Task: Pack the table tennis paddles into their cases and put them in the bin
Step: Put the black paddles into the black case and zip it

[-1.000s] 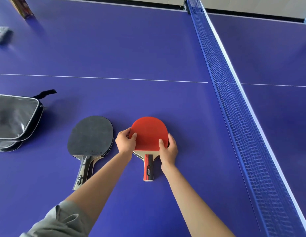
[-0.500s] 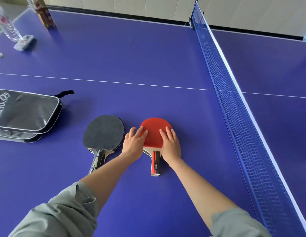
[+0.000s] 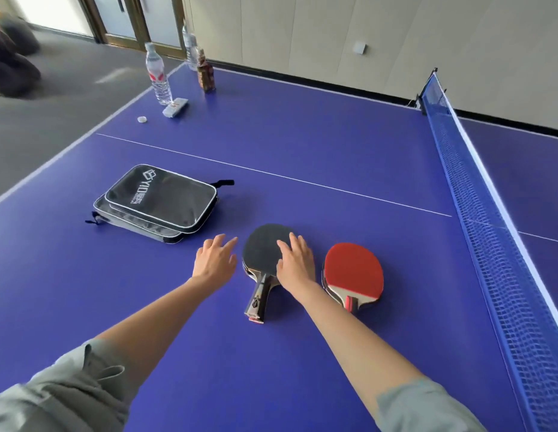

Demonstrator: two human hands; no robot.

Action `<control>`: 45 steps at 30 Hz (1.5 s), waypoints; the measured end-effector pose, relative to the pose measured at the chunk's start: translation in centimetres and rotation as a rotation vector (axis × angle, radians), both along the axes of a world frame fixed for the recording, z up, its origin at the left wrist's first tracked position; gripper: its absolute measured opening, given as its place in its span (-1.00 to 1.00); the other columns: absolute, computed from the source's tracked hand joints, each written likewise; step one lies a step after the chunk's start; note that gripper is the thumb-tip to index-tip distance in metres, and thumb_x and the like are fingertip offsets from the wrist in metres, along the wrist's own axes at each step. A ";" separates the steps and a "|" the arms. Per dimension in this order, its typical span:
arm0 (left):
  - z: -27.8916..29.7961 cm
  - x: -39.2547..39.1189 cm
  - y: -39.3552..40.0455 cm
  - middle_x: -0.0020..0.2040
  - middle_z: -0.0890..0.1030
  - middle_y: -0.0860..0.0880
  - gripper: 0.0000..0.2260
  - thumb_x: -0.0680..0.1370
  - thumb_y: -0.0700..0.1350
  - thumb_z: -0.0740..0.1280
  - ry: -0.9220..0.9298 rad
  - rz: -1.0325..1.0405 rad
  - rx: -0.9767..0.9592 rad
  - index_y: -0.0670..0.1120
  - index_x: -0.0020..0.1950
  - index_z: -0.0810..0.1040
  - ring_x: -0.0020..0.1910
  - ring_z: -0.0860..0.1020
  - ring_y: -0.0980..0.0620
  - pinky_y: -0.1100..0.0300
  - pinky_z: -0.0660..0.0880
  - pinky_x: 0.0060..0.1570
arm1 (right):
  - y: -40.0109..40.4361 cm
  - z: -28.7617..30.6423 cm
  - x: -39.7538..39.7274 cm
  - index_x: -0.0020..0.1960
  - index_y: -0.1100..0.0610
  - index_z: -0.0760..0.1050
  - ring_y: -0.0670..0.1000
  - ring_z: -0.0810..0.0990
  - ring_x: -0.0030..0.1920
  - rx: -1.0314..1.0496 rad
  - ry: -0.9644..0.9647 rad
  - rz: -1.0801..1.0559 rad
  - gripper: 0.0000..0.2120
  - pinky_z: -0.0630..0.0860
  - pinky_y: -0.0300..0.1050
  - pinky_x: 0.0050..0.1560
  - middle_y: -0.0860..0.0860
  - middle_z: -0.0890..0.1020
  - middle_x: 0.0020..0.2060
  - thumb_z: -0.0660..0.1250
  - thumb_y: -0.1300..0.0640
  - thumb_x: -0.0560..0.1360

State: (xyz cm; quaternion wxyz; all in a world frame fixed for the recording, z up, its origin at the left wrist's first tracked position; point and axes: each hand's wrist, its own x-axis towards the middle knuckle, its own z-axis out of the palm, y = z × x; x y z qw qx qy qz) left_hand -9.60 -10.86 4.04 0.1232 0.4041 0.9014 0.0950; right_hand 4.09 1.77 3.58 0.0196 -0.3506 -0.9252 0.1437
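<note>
Black paddle (image 3: 265,254) flat on tabletop (image 3: 333,169), handle toward person. Right hand (image 3: 298,263) rests on blade, fingers spread; left hand (image 3: 213,260) open just left, apparently not touching. Cases (image 3: 159,202) lie far-left.

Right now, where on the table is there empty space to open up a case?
Bare table lies beyond the white line, between the bottles and the net, and also close in front, below the paddle handles. It is crowded around the black paddle, red paddle, both hands and the stacked cases.
</note>
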 end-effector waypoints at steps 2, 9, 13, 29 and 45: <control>0.2 -3.7 -1.9 0.46 0.28 -0.09 -0.59 0.62 -0.02 0.13 0.036 0.013 -0.020 0.03 0.48 0.27 0.37 0.28 -0.16 0.00 0.26 0.32 | -1.5 0.8 -3.6 0.47 0.10 0.19 0.16 0.08 0.51 0.011 -0.006 0.014 -0.52 0.07 0.03 0.48 0.14 0.14 0.51 0.16 0.16 0.56; -1.3 -14.2 -6.5 0.32 0.45 -0.07 -0.64 0.63 0.00 0.06 0.043 -0.090 -0.025 0.02 0.41 0.38 0.27 0.37 -0.16 0.02 0.32 0.26 | -7.7 0.5 -15.6 0.50 0.08 0.14 0.16 0.12 0.49 -0.088 -0.010 -0.176 -0.50 0.14 0.03 0.46 0.13 0.16 0.51 0.15 0.11 0.58; -1.4 -19.5 -8.7 0.36 0.42 -0.08 -0.63 0.63 -0.01 0.06 0.049 -0.178 -0.004 0.02 0.44 0.34 0.34 0.32 -0.13 0.01 0.29 0.29 | -10.8 0.1 -20.7 0.49 0.09 0.14 0.15 0.19 0.45 -0.167 -0.016 -0.265 -0.50 0.26 0.03 0.37 0.11 0.21 0.48 0.15 0.13 0.58; -4.2 -35.3 -8.9 0.51 0.07 -0.25 -0.58 0.64 0.03 0.06 0.069 -0.054 -0.099 0.04 0.51 0.18 0.40 0.22 -0.26 -0.07 0.25 0.34 | -9.8 -3.6 -30.4 0.52 -0.03 0.04 0.20 0.17 0.46 -0.197 -0.080 -0.459 -0.50 0.31 0.05 0.37 0.17 -0.05 0.53 0.07 0.08 0.62; -2.5 -28.8 -13.9 0.48 0.11 -0.21 -0.60 0.59 -0.01 0.23 -0.079 0.065 0.131 0.08 0.43 0.35 0.32 0.22 -0.26 -0.07 0.28 0.32 | -13.6 -3.0 -24.0 0.46 -0.01 0.26 0.14 0.39 0.33 -0.288 0.241 -0.496 -0.57 0.47 0.02 0.17 0.10 0.31 0.38 0.14 0.16 0.60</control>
